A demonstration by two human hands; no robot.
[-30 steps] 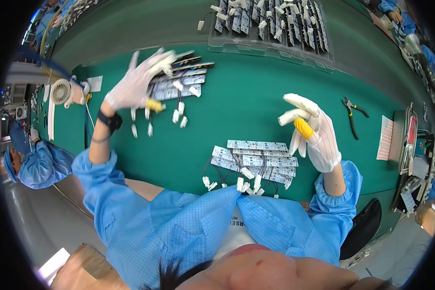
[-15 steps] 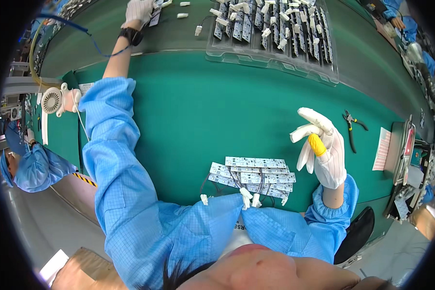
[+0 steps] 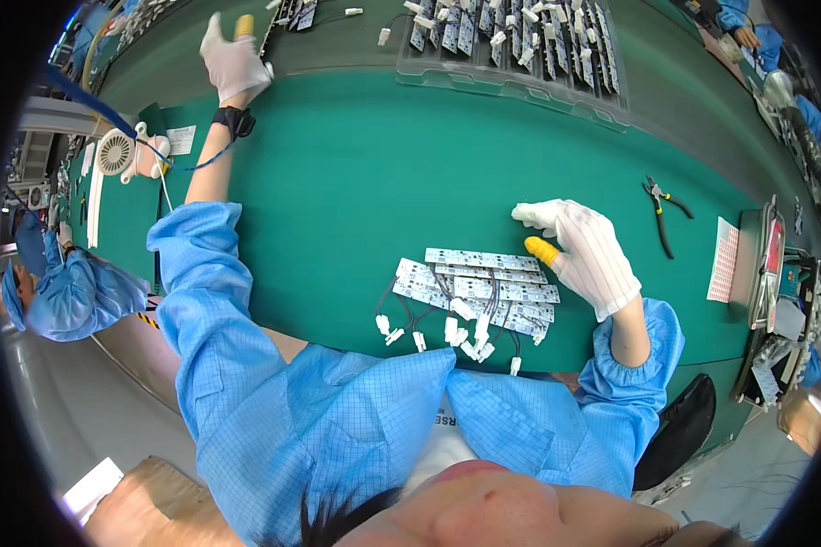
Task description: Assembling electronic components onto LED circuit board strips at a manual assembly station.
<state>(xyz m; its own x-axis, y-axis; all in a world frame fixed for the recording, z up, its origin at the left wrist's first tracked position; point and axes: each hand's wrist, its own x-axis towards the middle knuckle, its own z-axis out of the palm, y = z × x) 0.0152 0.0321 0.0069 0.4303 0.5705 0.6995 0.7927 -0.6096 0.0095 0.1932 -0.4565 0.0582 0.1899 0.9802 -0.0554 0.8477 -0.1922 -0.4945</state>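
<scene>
Stretched far to the left, my left hand (image 3: 234,62) wears a white glove with a yellow finger cot on the thumb. Its fingers are spread and hold nothing, just left of some narrow circuit boards (image 3: 298,13) at the far edge. My right hand (image 3: 588,260), also gloved with a yellow-covered thumb, hovers beside the right end of a loose pile of white LED-type circuit strips (image 3: 506,290). Its thumb stands apart from the fingers and nothing shows between them. Dark wires with white plugs (image 3: 420,341) hang from the strips toward me.
A clear plastic tray (image 3: 511,87) at the back holds several upright boards with white connectors. Yellow-and-black side cutters (image 3: 661,214) lie on the green mat (image 3: 337,182). A small white fan (image 3: 116,153) stands left; a label sheet (image 3: 723,260) lies right. Co-workers sit at both sides.
My left hand has drawn back a little from the far boards and its fingers have spread. The right hand has shifted left toward the strip pile. The whole view has tilted slightly.
</scene>
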